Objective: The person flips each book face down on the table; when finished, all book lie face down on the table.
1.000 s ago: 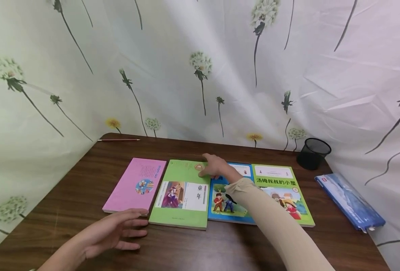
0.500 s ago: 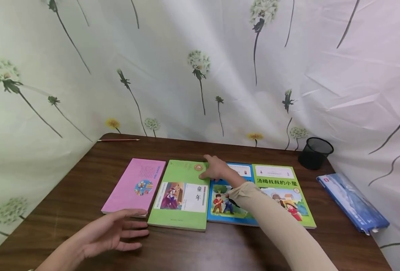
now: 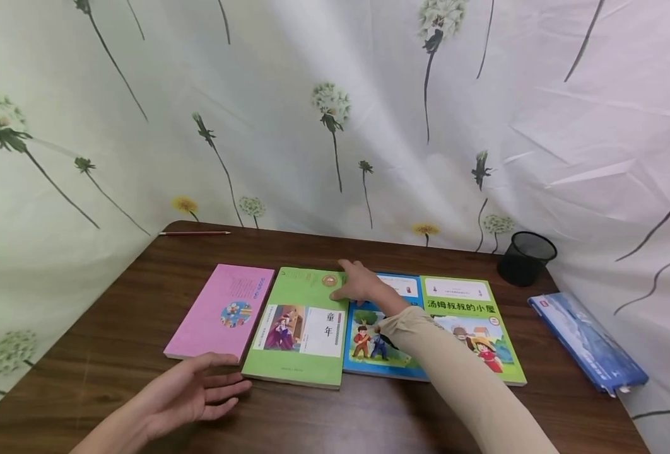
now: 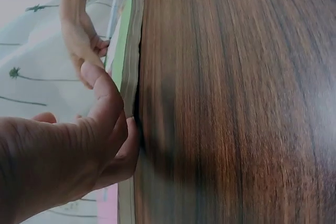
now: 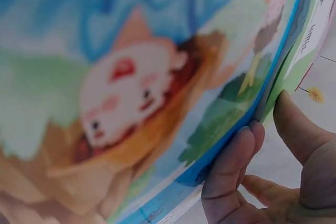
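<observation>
In the head view, a pink book [image 3: 216,321], a green book [image 3: 292,366] with a white title band, a blue book [image 3: 363,353] and a lime-green book [image 3: 462,306] lie side by side in a row. My right hand [image 3: 360,282] reaches over the seam between the green and blue books near their far edges. Its thumb [image 5: 294,129] is at the green book's edge in the right wrist view, with fingertips against the blue book's edge. My left hand [image 3: 190,391], fingers loosely extended, is at the near corners of the pink and green books, holding nothing.
A thick blue book [image 3: 587,343] lies apart at the table's right edge. Behind it stands a black mesh pen holder [image 3: 526,258]. A pencil [image 3: 195,233] lies at the back left of the dark wooden table [image 3: 312,422]. A dandelion-print curtain [image 3: 255,126] hangs behind.
My left hand has shifted slightly, its fingers bending a little toward the green book's near corner. The right hand stays over the same seam, and the books keep their row.
</observation>
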